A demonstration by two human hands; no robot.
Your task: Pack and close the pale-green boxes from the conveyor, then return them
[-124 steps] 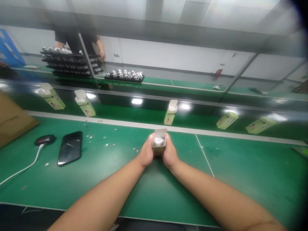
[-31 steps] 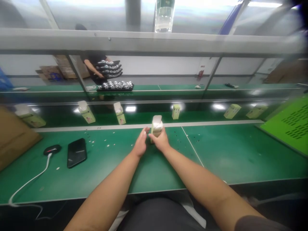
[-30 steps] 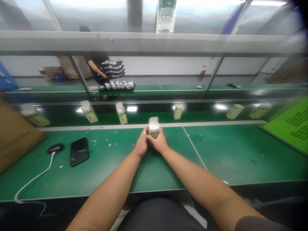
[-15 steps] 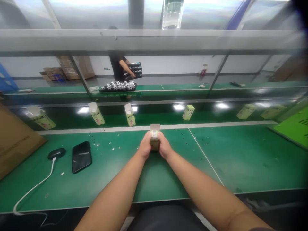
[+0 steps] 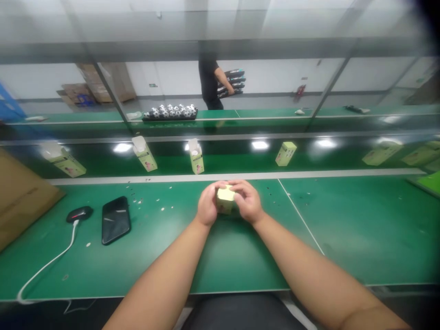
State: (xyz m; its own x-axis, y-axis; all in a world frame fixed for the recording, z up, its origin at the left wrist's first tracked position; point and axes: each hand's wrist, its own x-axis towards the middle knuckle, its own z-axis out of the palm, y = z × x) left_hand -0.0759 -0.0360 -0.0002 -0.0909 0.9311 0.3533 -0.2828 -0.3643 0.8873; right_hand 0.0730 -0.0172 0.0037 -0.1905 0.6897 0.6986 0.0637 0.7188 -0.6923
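A small yellow-green box (image 5: 226,194) is upright between my hands at the near side of the white strip, its top flap folded down over the opening. My left hand (image 5: 208,204) wraps round its left side. My right hand (image 5: 248,200) grips the right side, thumb at the top edge and fingers curled behind. The lower part of the box is partly hidden and blurred. Both forearms rest low over the green table (image 5: 237,256).
Similar boxes stand beyond the strip, including one with open flaps (image 5: 195,157) and a closed one (image 5: 285,154). At left lie a phone (image 5: 116,221), a black cabled device (image 5: 79,214) and a cardboard box (image 5: 25,197). Behind, a person (image 5: 209,80) carries black trays.
The box's raised top flap is now down. My right hand has shifted right and curled its fingers over the back. The person behind has moved right with the trays. The view has shifted slightly.
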